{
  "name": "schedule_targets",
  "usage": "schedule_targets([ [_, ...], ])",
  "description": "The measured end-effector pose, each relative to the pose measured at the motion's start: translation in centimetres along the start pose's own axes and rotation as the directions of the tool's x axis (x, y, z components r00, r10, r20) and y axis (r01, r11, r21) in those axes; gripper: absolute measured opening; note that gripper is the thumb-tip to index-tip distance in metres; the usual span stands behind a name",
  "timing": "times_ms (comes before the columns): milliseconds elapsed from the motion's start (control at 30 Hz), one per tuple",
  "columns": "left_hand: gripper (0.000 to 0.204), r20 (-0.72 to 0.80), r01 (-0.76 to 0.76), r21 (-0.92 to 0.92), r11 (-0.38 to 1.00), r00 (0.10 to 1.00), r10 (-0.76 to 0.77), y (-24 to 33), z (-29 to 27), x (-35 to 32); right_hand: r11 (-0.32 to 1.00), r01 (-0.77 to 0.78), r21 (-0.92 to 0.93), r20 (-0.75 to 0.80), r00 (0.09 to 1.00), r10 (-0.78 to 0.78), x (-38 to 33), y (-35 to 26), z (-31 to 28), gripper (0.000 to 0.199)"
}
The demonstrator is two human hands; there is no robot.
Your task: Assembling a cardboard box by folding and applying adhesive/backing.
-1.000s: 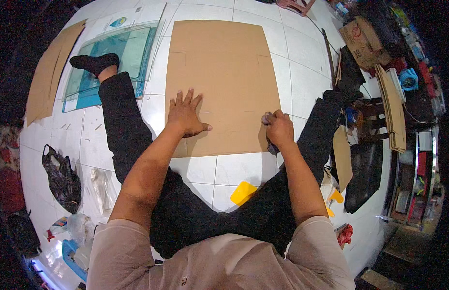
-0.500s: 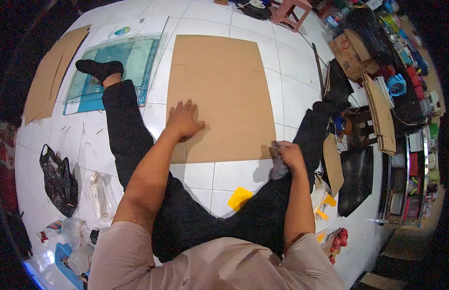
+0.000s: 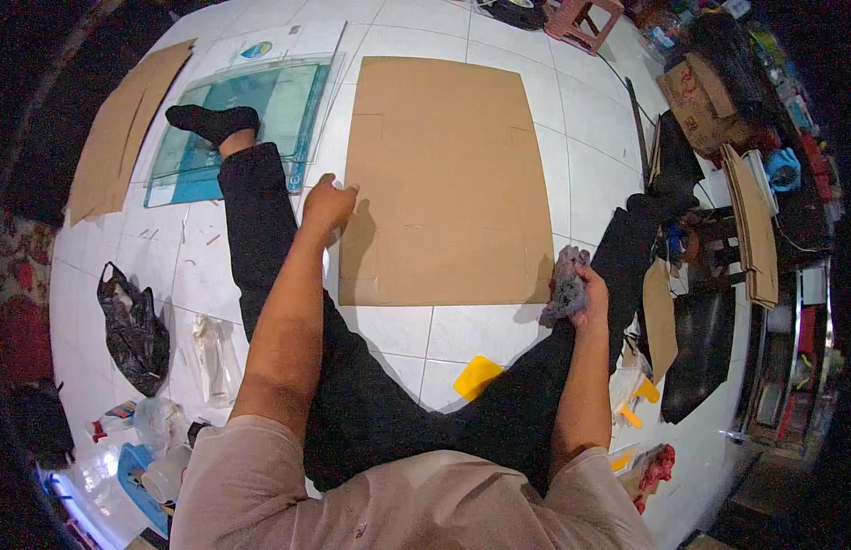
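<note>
A large flat sheet of brown cardboard [image 3: 448, 174] lies on the white tiled floor between my legs. Over its left edge hovers my left hand [image 3: 328, 209], fingers loosely bent, thumb and forefinger apart, with nothing seen in them; its shadow falls on the sheet. My right hand [image 3: 591, 291] is closed around a crumpled grey rag [image 3: 569, 282], beside the sheet's near right corner and above my right leg. A yellow flat scraper-like piece [image 3: 478, 378] lies on the tiles near my right thigh.
Glass panes [image 3: 247, 128] over a blue-and-white sheet lie under my left foot, with another cardboard piece [image 3: 132, 128] farther left. A black plastic bag [image 3: 134, 330] and a blue tray [image 3: 137, 486] sit at left. At right stand folded cardboard [image 3: 748, 225], a box [image 3: 705, 96] and a stool [image 3: 583, 20].
My left hand has lifted off the cardboard and moved to its left edge, its fingers now bent. My right hand has turned, showing the grey rag more fully. The whole view has shifted slightly.
</note>
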State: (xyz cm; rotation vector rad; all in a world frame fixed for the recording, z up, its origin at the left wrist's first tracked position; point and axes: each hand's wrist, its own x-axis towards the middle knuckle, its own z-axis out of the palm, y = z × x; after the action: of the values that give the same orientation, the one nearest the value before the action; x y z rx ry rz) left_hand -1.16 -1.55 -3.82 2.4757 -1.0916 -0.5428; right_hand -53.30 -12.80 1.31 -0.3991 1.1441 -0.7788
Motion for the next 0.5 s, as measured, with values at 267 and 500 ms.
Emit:
schedule_targets([
  [267,0.075,0.076,0.182,-0.343,0.922,0.983,-0.166,4.4,0.4,-2.4,0.972,0.038,-0.231,-0.193,0.978,-0.084,0.3,0.2,-1.6,0.029],
  [500,0.035,0.405,0.303,-0.685,0.663,0.914,0.001,5.9,0.1,-3.5,0.964,0.119,-0.239,-0.090,0.985,-0.144,-0.9,0.1,-1.0,0.027],
])
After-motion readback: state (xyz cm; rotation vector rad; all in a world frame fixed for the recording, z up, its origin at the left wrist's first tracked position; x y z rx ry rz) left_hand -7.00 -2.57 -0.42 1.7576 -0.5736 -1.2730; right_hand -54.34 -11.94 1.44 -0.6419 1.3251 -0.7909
